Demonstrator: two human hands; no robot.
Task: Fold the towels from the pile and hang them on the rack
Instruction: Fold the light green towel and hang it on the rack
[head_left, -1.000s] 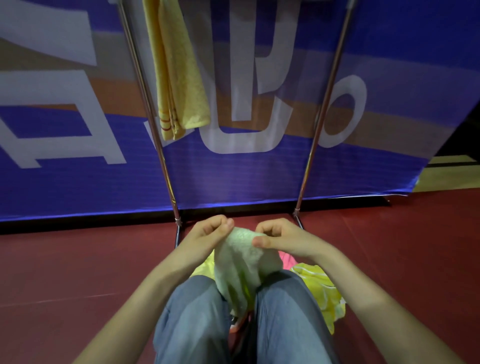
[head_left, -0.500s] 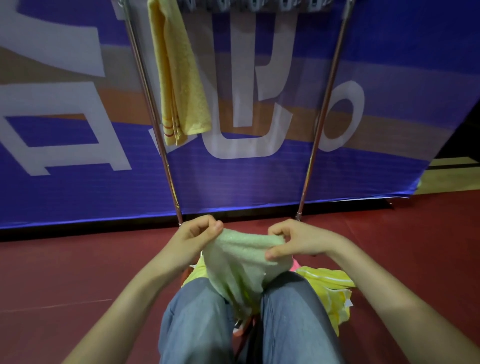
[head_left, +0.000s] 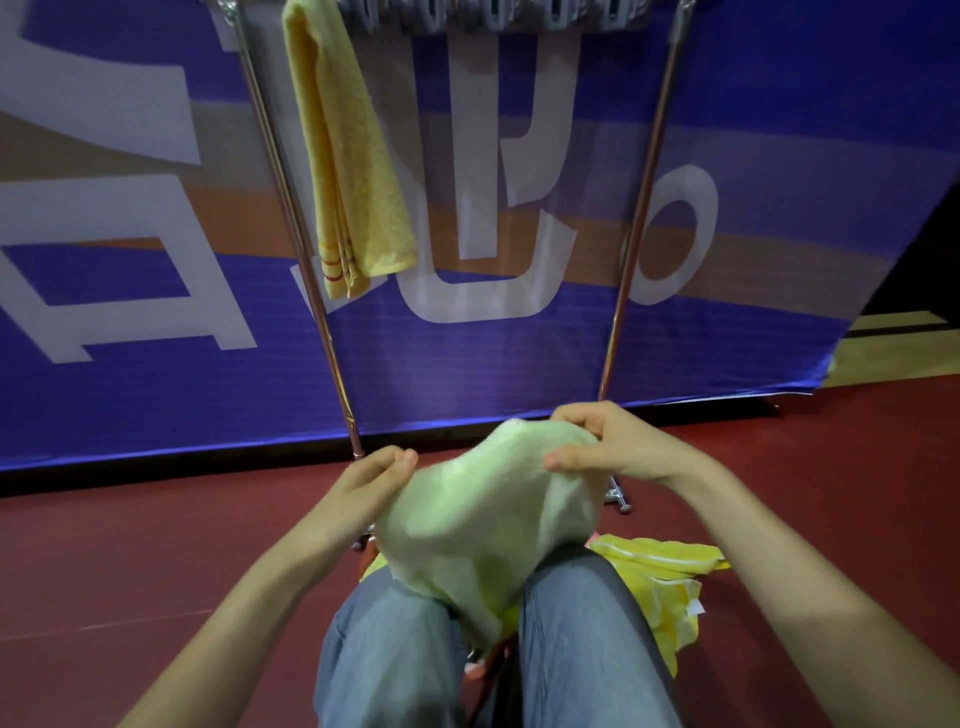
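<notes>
Hands centre frame: left hand (head_left: 371, 486) and right hand (head_left: 610, 449) each pinch green towel (head_left: 483, 525) edge, fingers curled; yellow towel (head_left: 348, 156) on rack (head_left: 291, 208), upper left.

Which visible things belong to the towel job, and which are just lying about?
Job: green towel, gripped by left hand and right hand; towel pile by the knees; rack; yellow towel hanging on it.
Just there: blue banner; red floor; grey clips.

rack (head_left: 642, 208) top cut off by frame edge, yellow towel pile (head_left: 667, 571) partly hidden behind knees (head_left: 582, 629)
</notes>
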